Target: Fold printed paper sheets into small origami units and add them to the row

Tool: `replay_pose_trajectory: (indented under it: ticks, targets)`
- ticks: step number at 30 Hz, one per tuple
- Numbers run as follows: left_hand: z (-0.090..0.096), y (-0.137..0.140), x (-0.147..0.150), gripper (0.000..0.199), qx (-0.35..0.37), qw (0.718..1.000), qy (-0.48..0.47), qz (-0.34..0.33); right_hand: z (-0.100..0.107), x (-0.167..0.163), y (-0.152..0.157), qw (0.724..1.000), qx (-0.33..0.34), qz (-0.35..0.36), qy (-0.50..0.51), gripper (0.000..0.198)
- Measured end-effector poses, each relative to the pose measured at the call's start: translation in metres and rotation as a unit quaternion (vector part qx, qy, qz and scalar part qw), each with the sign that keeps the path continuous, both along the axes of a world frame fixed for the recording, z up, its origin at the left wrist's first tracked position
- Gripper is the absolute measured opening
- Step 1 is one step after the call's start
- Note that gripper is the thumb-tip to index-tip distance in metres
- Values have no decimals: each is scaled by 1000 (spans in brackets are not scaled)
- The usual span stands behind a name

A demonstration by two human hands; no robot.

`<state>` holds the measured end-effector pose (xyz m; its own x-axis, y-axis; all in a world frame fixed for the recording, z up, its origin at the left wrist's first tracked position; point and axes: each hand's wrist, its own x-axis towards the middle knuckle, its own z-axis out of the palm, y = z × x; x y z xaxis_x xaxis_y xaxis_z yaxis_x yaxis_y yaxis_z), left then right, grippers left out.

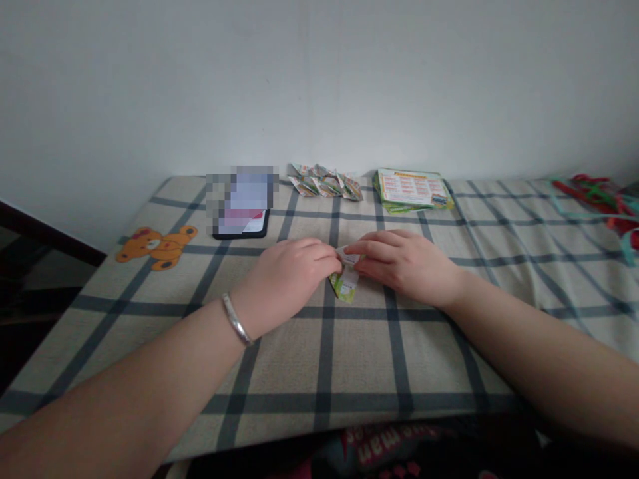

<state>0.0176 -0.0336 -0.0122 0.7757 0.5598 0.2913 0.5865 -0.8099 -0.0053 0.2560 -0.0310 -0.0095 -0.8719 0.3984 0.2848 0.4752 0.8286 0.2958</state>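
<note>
A small piece of folded printed paper (345,287), green and white, lies on the checked tablecloth between my hands. My left hand (297,269), with a silver bangle at the wrist, has its fingers closed on the paper's left side. From the other side my right hand (404,263) pinches the upper right part of it. The fingers cover some of the paper, so its full shape is hidden. Further back are several folded paper pieces (327,183) in a cluster, and a stack of printed cards (413,189) in green and white.
A phone (247,206), partly blurred out, lies at the back left. Left of it is an orange bear figure (157,247). Red, green and pale blue ribbons (599,199) are bunched at the far right. The checked tablecloth (279,372) reaches back to a white wall (319,86).
</note>
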Motion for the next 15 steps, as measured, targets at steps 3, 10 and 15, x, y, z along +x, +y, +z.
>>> replay_pose_trajectory:
  ticks: [3,10,15]
  targets:
    - [0,2,0,14,1,1000,-3,18,0,-2,-1,1000,23,14,-14,27]
    - [-1,10,-5,11,-1,999,-22,41,-2,-8,-1,999,9,35,-10,24]
    - [7,-1,1,12,-14,993,-8,114,-3,-8,0,999,-22,8,31,23]
